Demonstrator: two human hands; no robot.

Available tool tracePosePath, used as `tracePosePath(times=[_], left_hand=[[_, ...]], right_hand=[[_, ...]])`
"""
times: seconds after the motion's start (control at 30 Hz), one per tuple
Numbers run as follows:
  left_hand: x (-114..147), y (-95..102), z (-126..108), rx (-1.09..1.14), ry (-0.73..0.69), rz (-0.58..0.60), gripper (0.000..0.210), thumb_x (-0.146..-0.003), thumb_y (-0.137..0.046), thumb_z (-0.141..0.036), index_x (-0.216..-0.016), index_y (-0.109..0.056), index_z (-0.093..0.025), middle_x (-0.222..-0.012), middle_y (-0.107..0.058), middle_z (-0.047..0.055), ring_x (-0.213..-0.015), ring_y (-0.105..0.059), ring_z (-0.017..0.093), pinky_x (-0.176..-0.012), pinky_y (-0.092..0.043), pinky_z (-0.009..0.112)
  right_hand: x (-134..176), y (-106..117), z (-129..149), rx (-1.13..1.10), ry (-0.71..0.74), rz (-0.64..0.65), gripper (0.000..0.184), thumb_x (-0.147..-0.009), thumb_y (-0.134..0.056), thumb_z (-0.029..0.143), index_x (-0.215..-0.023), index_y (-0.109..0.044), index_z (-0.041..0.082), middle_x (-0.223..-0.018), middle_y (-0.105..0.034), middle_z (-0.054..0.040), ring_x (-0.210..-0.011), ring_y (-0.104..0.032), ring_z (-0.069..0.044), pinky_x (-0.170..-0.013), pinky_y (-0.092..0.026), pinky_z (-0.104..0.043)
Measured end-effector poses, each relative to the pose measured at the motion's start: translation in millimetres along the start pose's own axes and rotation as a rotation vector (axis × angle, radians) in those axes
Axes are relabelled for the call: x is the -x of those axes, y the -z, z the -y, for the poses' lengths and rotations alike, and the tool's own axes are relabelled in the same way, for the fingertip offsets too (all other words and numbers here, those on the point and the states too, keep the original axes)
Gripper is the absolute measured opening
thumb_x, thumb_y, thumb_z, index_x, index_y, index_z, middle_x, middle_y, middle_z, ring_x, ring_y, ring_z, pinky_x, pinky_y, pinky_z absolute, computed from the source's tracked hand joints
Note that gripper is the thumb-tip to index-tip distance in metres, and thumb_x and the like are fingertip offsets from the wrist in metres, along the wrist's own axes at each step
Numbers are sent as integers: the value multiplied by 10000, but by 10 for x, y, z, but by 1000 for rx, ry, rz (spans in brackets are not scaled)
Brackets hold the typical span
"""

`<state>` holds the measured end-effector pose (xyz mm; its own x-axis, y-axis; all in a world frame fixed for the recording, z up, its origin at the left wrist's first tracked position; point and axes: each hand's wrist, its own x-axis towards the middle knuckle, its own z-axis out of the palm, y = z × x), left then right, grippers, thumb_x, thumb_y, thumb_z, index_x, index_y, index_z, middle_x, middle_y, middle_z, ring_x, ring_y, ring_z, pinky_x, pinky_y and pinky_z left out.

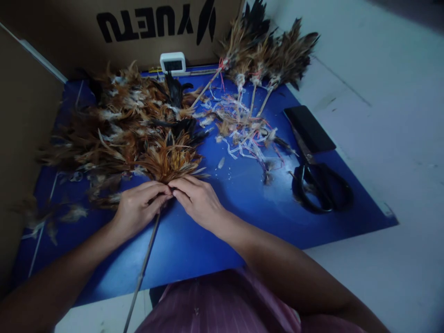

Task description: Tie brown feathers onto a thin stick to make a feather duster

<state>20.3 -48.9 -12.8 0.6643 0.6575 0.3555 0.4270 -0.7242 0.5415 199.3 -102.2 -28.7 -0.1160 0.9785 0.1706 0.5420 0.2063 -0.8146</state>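
Note:
My left hand (pixel 140 203) and my right hand (pixel 197 199) meet at the base of a brown feather bunch, both with fingers closed in a pinch. They hold a feather duster (pixel 171 159) where its feathers join a thin stick (pixel 146 254). The stick slants down toward my lap, past the near table edge. What lies exactly between the fingertips is hidden. Left of and behind the hands spreads a big pile of loose brown feathers (pixel 114 125), with some black and white ones among them.
Several feather dusters (pixel 274 55) lie at the back right. Before them are tangled white and red ties (pixel 249 143) with feather scraps. Large black-handled scissors (pixel 319 189) touch a dark flat block (pixel 310 128). A white digital display (pixel 172 62) stands against a cardboard box (pixel 152 51).

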Motion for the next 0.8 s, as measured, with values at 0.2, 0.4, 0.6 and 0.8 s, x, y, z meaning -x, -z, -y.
tracePosePath(times=[0.2,0.4,0.6,0.8], left_hand=[[-3,21,5,-20,3,44,59,-870,-617,-177,-883,-675,-185,-824,-716,6,-652,-671,115,-662,-542,218],[-8,44,-10,-85,28,54,58,-863,-628,-223,-902,-663,-197,-765,-695,-10,-632,-652,119,-587,-519,213],[0,54,-43,-3,246,56,88,-847,-638,-284,-868,-687,-213,-674,-686,-37,-520,-624,101,-505,-490,208],[1,47,-45,149,411,44,101,-794,-683,-288,-809,-696,-189,-692,-707,-13,-488,-619,103,-495,-501,219]], right_hand=[[-7,2,59,68,-13,0,143,-930,-480,155,-911,-617,194,-939,-651,-22,-846,-600,-142,-771,-432,-251],[-3,2,69,56,-23,-25,104,-875,-521,123,-841,-596,185,-866,-620,-5,-758,-556,-126,-718,-409,-244],[3,-8,80,75,-49,-26,100,-844,-542,133,-812,-617,190,-902,-620,-10,-748,-548,-122,-697,-410,-241],[25,-63,54,60,-36,-86,109,-825,-551,165,-806,-650,209,-939,-615,-10,-766,-573,-124,-690,-424,-245]])
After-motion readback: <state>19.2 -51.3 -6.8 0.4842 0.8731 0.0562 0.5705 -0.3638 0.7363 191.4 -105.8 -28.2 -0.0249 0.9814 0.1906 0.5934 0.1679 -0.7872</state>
